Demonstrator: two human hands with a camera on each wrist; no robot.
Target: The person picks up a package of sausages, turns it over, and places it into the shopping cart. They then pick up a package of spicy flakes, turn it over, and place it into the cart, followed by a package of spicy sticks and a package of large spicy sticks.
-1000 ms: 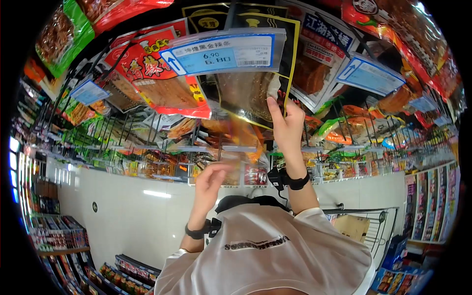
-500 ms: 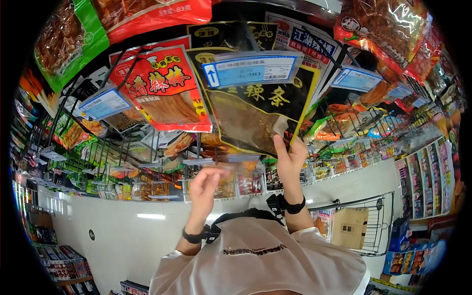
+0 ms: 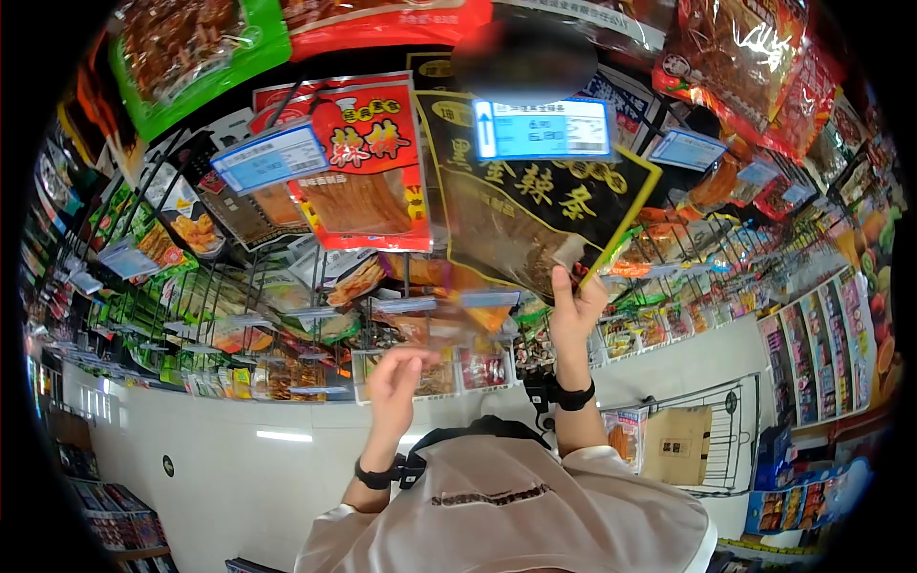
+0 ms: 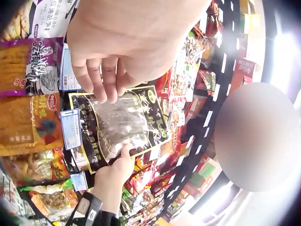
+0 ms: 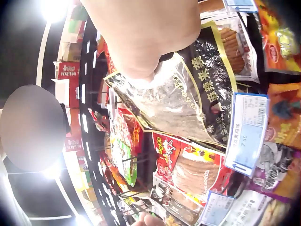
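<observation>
My right hand (image 3: pixel 576 310) pinches the lower right corner of a black snack packet with a yellow border (image 3: pixel 521 205), thumb on its front. The packet is tilted outward among the hanging goods, its upper part behind a blue-and-white price tag (image 3: pixel 543 129). Brown food shows through its clear window in the left wrist view. Lower and to the left, my left hand (image 3: pixel 394 382) is raised with loosely bent fingers, holding nothing. From its wrist camera, the left hand's fingers (image 4: pixel 110 80) overlap the packet's upper edge.
A red snack packet (image 3: pixel 368 172) hangs just left of the black one. Other packets, hooks and price tags (image 3: pixel 272 158) crowd the rack. A shopping cart (image 3: pixel 731 435) carrying a cardboard box (image 3: pixel 676 444) stands behind on the right.
The black packet has come down and outward in my right hand, so more of its front shows below the tag. My left hand stays nearly in place. The head view has shifted.
</observation>
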